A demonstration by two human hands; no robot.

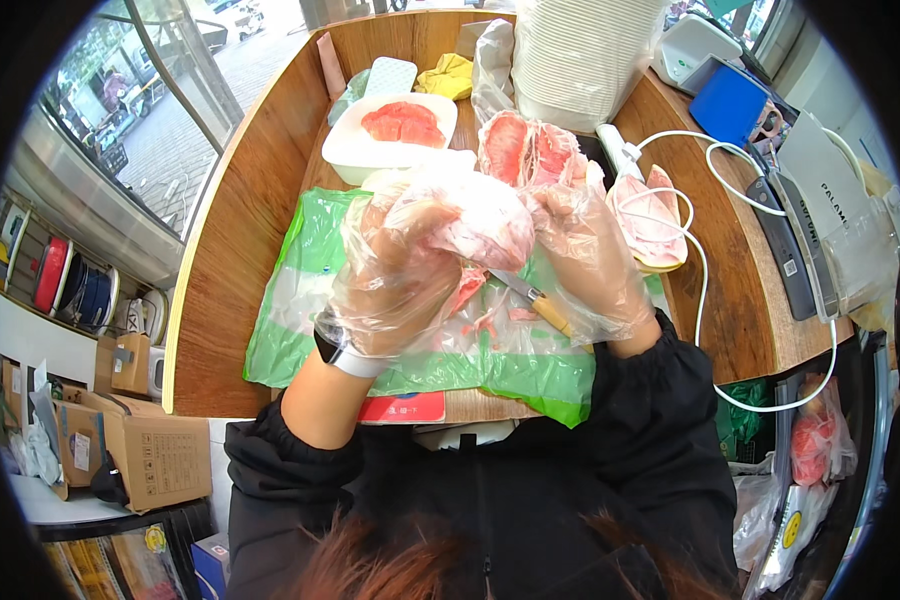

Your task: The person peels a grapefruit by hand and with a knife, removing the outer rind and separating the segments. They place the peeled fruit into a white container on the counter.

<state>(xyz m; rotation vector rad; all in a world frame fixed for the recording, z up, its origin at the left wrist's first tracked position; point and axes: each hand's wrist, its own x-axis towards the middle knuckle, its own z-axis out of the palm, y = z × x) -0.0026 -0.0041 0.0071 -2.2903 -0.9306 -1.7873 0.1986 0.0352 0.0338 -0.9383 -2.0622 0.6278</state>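
Note:
My left hand [401, 259], in a clear plastic glove, grips a peeled pomelo chunk [487, 217] covered in white pith and membrane. My right hand [589, 247], gloved likewise, has its fingers curled at the chunk's right edge; whether they pinch it is hidden. Below lies a knife with a wooden handle [551, 311], partly behind my right hand. Red flesh scraps [471, 285] lie beside its blade on a green and clear plastic bag [292, 300]. Just beyond my hands is an opened pomelo portion [529, 150]. A white tray [345, 161] holds a piece of peeled red flesh [403, 124].
Pomelo rind [649, 225] lies right, with a white cable [701, 285] looping over it. A tall stack of white containers [585, 60] stands at the back. A yellow cloth [446, 75] is behind the tray. A raised wooden panel [225, 262] bounds the left side.

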